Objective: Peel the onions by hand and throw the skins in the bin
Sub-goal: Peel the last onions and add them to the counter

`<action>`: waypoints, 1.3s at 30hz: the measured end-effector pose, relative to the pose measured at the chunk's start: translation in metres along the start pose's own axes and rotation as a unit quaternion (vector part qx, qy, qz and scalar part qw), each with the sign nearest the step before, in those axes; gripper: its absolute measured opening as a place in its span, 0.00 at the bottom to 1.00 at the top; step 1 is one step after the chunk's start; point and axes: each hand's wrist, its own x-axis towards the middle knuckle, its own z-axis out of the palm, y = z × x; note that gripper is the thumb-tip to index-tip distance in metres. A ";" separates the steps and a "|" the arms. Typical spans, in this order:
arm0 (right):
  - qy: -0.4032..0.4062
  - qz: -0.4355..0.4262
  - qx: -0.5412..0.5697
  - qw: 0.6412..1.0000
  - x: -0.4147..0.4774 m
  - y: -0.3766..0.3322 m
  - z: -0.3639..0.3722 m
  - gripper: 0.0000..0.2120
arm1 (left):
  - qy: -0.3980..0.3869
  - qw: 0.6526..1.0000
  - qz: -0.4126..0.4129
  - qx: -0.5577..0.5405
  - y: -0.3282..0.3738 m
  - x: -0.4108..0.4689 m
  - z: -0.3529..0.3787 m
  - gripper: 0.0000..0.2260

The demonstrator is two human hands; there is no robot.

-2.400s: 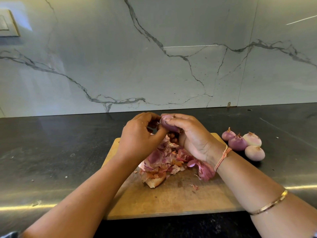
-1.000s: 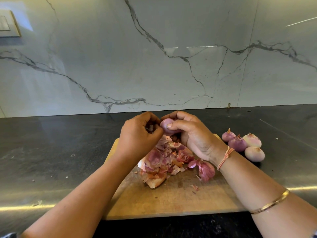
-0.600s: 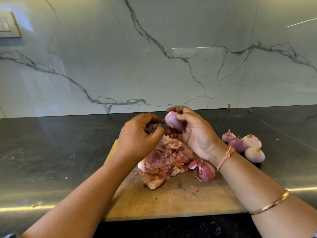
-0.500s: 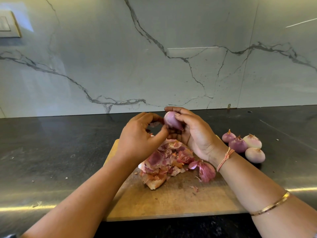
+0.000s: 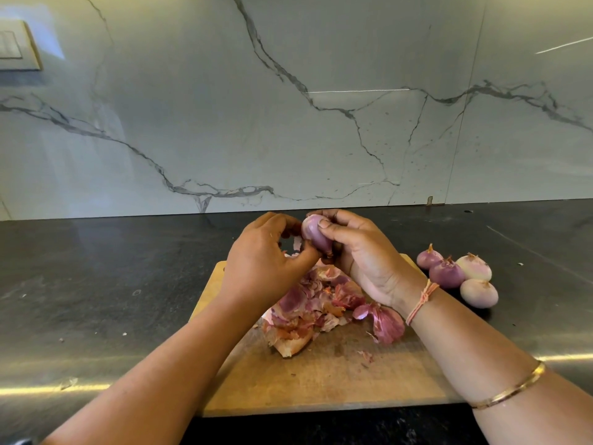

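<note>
The wall (image 5: 288, 107) behind is the biggest thing here, smooth pale slabs with grey veins like marble and a glossy shine. A pale switch plate (image 5: 16, 46) sits on it at the far left. Below it runs a dark stone counter (image 5: 96, 284), speckled and polished, with a few tiny flecks lying on it.

On the counter lies a wooden cutting board (image 5: 321, 380), rectangular, worn and stained. It carries a loose heap of skins (image 5: 308, 306), thin, papery and crinkled, pink to purple with some orange-brown pieces. One larger purple scrap lies just beside the heap on its right.

The person's two hands are raised above the far end of the board. The right hand (image 5: 362, 252) wraps its curled fingers and thumb around an onion (image 5: 314, 234), holding it up off the board. The left hand (image 5: 263, 268) is curled too, its thumb tip and fingertips pinching at the same onion on its left side. A small pale scrap shows in the gap under its fingers.

To the right of the board, on the bare counter, four onions (image 5: 459, 274) sit bunched together and touching, round, smooth and peeled, two purple and two nearly white, with short dry tips.

The held onion is small, oval, glossy and pale purple. A thin gold bangle (image 5: 510, 388) circles the right forearm, and a pink thread band (image 5: 420, 300) is tied at that wrist.
</note>
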 end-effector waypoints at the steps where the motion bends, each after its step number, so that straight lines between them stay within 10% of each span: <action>1: -0.007 -0.007 -0.003 1.000 -0.001 0.000 0.001 0.14 | 0.009 1.000 -0.005 0.001 -0.001 0.001 0.000 0.06; 13: 0.019 0.026 0.054 0.998 -0.001 -0.002 0.006 0.07 | 0.011 0.999 0.015 -0.033 0.001 0.000 -0.003 0.19; 39: 0.019 0.051 0.025 0.998 -0.001 -0.004 0.007 0.06 | 0.014 1.000 0.021 0.006 -0.002 0.003 -0.001 0.08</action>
